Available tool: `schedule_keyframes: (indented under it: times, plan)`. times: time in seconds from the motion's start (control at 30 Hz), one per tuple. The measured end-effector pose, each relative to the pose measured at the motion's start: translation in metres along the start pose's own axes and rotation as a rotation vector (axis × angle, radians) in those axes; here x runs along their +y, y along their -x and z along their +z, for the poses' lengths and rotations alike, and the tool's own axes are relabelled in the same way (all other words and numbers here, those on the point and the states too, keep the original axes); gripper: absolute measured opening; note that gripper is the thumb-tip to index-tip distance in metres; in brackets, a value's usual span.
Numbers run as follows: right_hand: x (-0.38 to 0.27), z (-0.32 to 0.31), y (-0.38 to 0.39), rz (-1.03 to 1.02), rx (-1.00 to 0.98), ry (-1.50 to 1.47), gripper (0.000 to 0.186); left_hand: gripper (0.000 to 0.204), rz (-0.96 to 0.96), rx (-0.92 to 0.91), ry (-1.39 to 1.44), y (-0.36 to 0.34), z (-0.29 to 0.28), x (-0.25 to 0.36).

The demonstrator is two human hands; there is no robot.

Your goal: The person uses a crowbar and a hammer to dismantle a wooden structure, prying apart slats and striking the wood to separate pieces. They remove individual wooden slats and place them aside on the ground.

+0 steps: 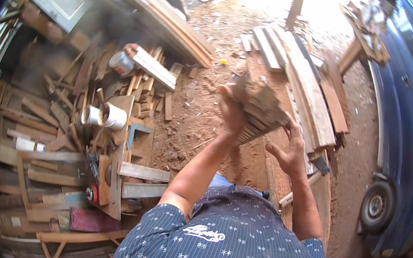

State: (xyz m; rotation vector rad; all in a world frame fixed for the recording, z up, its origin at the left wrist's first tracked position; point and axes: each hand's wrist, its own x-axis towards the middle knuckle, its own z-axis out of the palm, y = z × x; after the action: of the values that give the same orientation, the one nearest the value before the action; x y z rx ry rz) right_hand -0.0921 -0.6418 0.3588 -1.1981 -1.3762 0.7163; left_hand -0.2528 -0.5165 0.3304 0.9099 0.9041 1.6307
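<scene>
A stack of short wooden pieces [262,113], slatted along its lower side, is held up in front of me over the bench. My left hand [230,109] grips its left end, with the thumb pointing up. At the stack's right corner, the fingertips of my right hand [290,153] touch the wood, while the thumb stands well apart from the fingers. Below that hand, a hammer-like tool with a dark head [321,165] and pale handle lies on the wooden bench [278,174]. Long boards [309,101] lie along the right side of the bench.
Scrap wood [51,168] is heaped at the left, with white buckets [113,115] and a blue-green carpenter's square [136,132] near its edge. A grinder-like power tool [92,192] lies among it. Tall planks [167,23] lean ahead. A blue vehicle [402,105] stands at the right.
</scene>
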Motion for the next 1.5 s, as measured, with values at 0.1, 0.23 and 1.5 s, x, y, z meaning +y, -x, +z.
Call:
schedule_keyframes:
  times: [0.1,0.23,1.5]
  plan:
    - [0.017,0.056,-0.020,-0.047,0.102,-0.210,0.078,0.071,0.085,-0.203,-0.254,0.002,-0.032,0.017]
    - [0.033,0.088,-0.042,-0.169,0.256,-0.114,0.059,0.078,0.457,-0.412,-0.679,-0.020,-0.118,0.003]
    - [0.164,0.140,-0.074,0.504,0.291,0.633,0.058,0.096,-0.800,-0.104,-0.056,-0.310,-0.059,-0.156]
